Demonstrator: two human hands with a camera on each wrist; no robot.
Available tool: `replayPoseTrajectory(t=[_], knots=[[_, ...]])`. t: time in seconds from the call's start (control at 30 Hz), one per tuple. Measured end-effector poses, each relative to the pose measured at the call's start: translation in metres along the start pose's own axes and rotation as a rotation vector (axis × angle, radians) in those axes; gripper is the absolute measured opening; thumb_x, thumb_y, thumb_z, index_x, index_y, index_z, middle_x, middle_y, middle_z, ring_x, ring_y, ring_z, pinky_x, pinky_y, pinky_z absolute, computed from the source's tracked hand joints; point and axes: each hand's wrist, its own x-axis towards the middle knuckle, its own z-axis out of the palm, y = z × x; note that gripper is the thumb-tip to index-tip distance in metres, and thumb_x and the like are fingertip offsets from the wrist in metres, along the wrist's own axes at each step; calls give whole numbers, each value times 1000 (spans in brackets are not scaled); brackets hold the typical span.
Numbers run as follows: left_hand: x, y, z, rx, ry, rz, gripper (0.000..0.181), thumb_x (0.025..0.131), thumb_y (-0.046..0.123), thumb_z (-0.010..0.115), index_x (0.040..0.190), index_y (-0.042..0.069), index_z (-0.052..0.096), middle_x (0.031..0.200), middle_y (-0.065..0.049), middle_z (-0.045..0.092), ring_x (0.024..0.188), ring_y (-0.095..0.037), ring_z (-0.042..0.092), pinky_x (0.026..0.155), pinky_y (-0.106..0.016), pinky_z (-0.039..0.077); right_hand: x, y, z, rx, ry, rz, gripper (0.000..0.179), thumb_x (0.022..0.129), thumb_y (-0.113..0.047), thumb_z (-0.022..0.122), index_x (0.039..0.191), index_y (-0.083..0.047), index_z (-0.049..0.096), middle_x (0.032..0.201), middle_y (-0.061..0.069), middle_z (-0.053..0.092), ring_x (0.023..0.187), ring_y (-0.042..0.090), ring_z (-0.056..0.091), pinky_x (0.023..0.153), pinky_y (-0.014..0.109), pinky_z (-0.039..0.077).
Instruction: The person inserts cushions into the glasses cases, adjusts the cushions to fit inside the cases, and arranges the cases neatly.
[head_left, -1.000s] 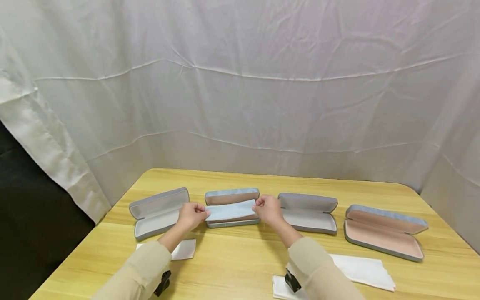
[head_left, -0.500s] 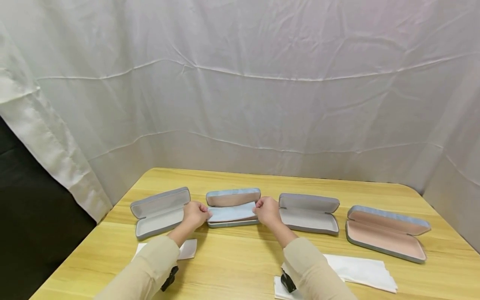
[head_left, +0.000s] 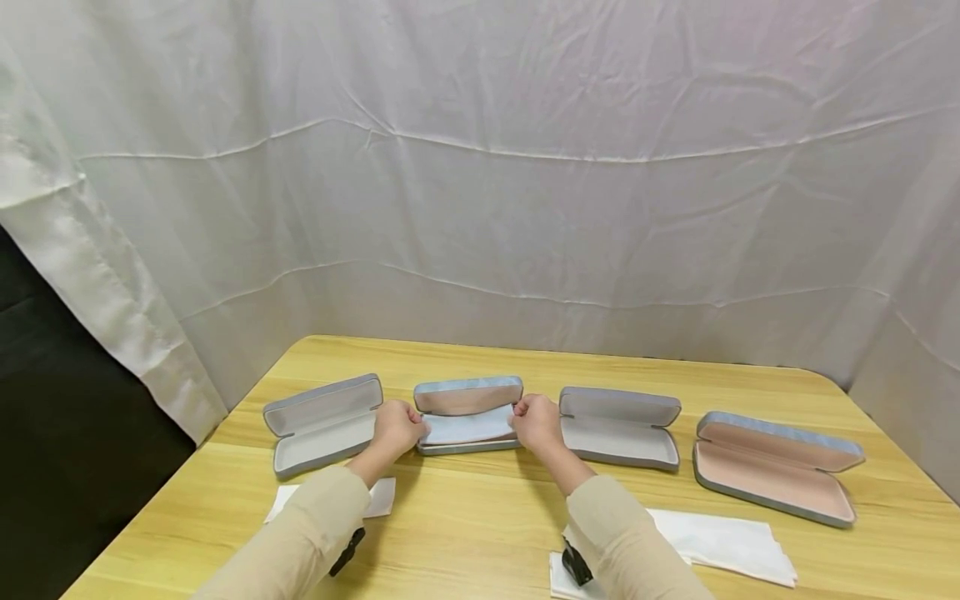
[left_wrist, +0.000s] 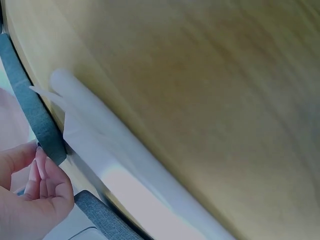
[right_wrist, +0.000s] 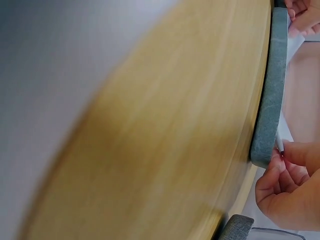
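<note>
A folded light blue cloth point(head_left: 468, 426) lies stretched over the base of an open glasses case point(head_left: 468, 385) with a blue outside and a pinkish lining, second from the left. My left hand point(head_left: 397, 426) pinches the cloth's left end between thumb and fingers. Its right end is pinched by my right hand point(head_left: 538, 421), at the case's right side. In the left wrist view, my left hand point(left_wrist: 37, 195) is at the corner of the case's rim point(left_wrist: 35, 105). The right wrist view has my right hand point(right_wrist: 292, 185) at the opposite corner, with a pale strip of cloth at the fingertips.
Open grey cases stand to the left point(head_left: 322, 425) and right point(head_left: 618, 427); a pink-lined blue case point(head_left: 776, 467) is farther right. Folded white cloths lie near the left forearm point(head_left: 381, 497) and right forearm point(head_left: 723, 542). A pale curtain point(head_left: 525, 208) hangs behind the wooden table point(head_left: 465, 533).
Both hands have lowered the blue cloth from above the case down to its base. My left hand has shifted slightly right. The other cases stay where they were.
</note>
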Motion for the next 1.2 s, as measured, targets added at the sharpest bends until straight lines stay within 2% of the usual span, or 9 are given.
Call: replayPoseTrajectory(t=[0.2, 0.4, 0.67, 0.8, 0.9, 1.0, 1.07, 1.13, 1.2], knots=[[4, 1, 3, 51, -3, -26, 29, 74, 2, 73, 54, 7, 52, 60, -3, 54, 59, -15, 49, 63, -29, 48, 0, -1, 1, -10, -1, 11, 14, 81, -3, 68, 70, -4, 60, 71, 6, 60, 69, 17, 54, 64, 29, 47], [5, 2, 4, 79, -17, -43, 36, 75, 3, 70, 52, 12, 44, 53, 2, 45, 53, -12, 42, 55, -23, 39, -1, -2, 1, -14, 2, 13, 17, 82, -3, 67, 68, -5, 58, 69, 5, 58, 67, 16, 52, 63, 28, 45], [2, 4, 4, 98, -12, -30, 43, 75, 2, 67, 46, 15, 38, 44, 5, 35, 45, -9, 34, 47, -19, 31, 0, -1, 0, -52, 5, -4, 18, 81, -2, 67, 67, -5, 56, 68, 5, 57, 65, 16, 51, 61, 28, 44], [2, 2, 3, 149, -10, -8, 42, 73, 1, 67, 46, 15, 37, 45, 5, 35, 47, -10, 36, 45, -19, 30, -1, -2, -1, -79, -5, -15, 22, 80, 0, 66, 65, -7, 52, 64, 4, 50, 62, 16, 46, 58, 26, 40], [2, 0, 2, 178, -10, 4, 38, 73, 1, 67, 47, 13, 41, 49, 3, 40, 50, -11, 40, 46, -20, 32, -2, -1, -2, -94, -22, -47, 19, 78, 3, 65, 68, -4, 51, 62, 4, 45, 59, 15, 41, 55, 25, 36], [0, -4, -1, 160, -3, 23, 23, 73, 1, 69, 59, 6, 51, 57, -1, 50, 56, -13, 46, 49, -22, 38, -2, 0, -4, -77, -46, -71, 9, 78, 4, 65, 83, 2, 58, 66, 8, 52, 59, 16, 44, 55, 25, 40], [-2, -6, -3, 130, -1, 46, 12, 74, 2, 70, 74, -1, 58, 67, -8, 58, 62, -16, 54, 54, -25, 45, -2, 2, -6, -53, -64, -77, 19, 79, 3, 66, 96, 7, 60, 79, 14, 59, 67, 19, 53, 60, 29, 47], [-3, -9, -4, 88, -13, 73, 22, 76, 3, 71, 91, -7, 59, 78, -15, 64, 71, -22, 60, 62, -30, 50, -2, 3, -8, -15, -93, -68, 31, 82, 0, 65, 110, 8, 58, 98, 21, 63, 82, 26, 61, 70, 34, 53], [-5, -12, -5, 43, -37, 97, 36, 78, 6, 71, 106, -12, 57, 89, -21, 66, 81, -28, 64, 70, -36, 54, -2, 4, -10, 24, -129, -50, 40, 84, -3, 64, 121, 8, 54, 115, 24, 59, 100, 32, 60, 80, 37, 53]])
